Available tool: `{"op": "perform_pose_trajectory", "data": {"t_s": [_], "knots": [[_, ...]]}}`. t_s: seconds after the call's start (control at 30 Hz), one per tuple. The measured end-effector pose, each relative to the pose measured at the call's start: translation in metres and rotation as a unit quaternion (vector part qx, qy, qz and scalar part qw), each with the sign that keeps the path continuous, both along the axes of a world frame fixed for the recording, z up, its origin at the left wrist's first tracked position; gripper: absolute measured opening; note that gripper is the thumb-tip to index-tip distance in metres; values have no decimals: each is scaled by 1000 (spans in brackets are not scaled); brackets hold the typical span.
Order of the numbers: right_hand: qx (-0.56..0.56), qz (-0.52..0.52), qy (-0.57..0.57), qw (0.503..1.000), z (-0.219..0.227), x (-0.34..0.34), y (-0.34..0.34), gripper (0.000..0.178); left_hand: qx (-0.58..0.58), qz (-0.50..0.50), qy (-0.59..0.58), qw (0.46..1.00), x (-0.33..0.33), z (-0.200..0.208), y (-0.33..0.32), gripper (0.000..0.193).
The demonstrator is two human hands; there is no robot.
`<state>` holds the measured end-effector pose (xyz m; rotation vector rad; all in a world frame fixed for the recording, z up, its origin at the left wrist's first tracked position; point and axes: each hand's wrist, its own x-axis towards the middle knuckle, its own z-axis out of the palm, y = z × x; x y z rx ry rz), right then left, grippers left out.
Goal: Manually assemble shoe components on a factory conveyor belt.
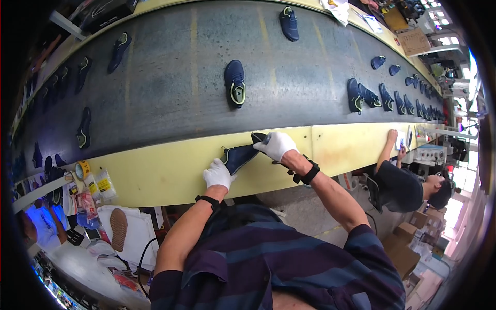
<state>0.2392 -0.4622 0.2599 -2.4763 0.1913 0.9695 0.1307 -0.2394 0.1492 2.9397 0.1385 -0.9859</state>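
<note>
Over the pale yellow ledge, a navy sports shoe is held at a tilt between my two white-gloved hands. My left hand is closed on the shoe's left end. At its other end, my right hand is closed around a small dark curved piece, with the fingers against the shoe. What exactly that piece is cannot be made out, and the glove hides part of it.
Beyond the ledge runs a wide grey conveyor belt. One navy shoe lies straight ahead; several more line both sides. A seated co-worker is at the right. Tape rolls and a loose brown sole are at the left.
</note>
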Motion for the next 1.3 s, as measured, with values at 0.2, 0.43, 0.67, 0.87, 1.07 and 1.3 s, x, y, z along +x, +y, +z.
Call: {"op": "perform_pose_trajectory", "data": {"t_s": [0.2, 0.43, 0.67, 0.87, 1.07, 1.3], "knots": [[34, -78, 57, 995, -7, 38, -23, 55, 24, -16, -4, 1000, 2, 2, -3, 92], [74, -107, 143, 981, -18, 69, -61, 59, 23, -14, -29, 999, -3, 6, -15, 92], [-61, 19, -32, 997, -36, 49, -112, 63, 3, -4, -34, 999, -10, 14, -26, 95], [-82, -73, -51, 993, -31, 11, -267, 65, -71, -9, -7, 997, 15, 46, -52, 113], [-136, -116, -231, 956, -28, -2, -291, 51, -314, 188, 87, 927, 51, 15, -42, 115], [178, -221, -98, 954, -64, -97, -154, 56, -274, 239, 251, 897, 53, 47, -63, 112]]}}
